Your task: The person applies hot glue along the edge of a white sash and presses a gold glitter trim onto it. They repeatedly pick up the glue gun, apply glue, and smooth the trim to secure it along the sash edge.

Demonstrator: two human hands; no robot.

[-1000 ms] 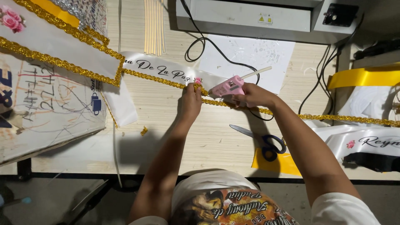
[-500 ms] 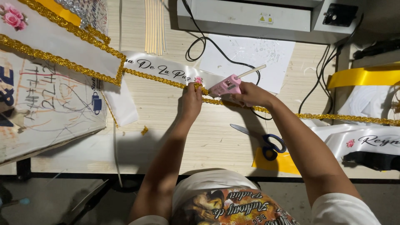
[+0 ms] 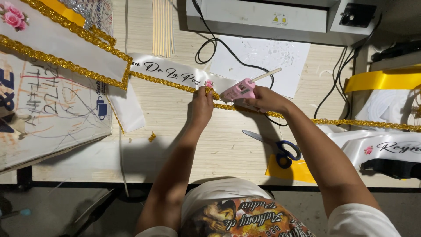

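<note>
My right hand (image 3: 266, 100) grips a pink hot glue gun (image 3: 239, 91) with a glue stick poking out of its back, its nozzle pointing left at the edge of a white satin sash (image 3: 169, 69) with black lettering. My left hand (image 3: 202, 105) presses a gold glitter trim (image 3: 351, 123) down onto the sash edge just left of the nozzle. The trim runs from the sash's left end across the wooden table (image 3: 184, 140) to the far right. A small pink rose (image 3: 209, 83) sits on the sash by my left fingertips.
Blue-handled scissors (image 3: 280, 149) lie on a yellow sheet below my right forearm. A grey machine (image 3: 272, 17), black cables (image 3: 210, 48), glue sticks (image 3: 163, 26) and white paper sit at the back. Trimmed sashes and a scribbled board (image 3: 48, 109) are left; yellow ribbon (image 3: 381, 80) and another sash right.
</note>
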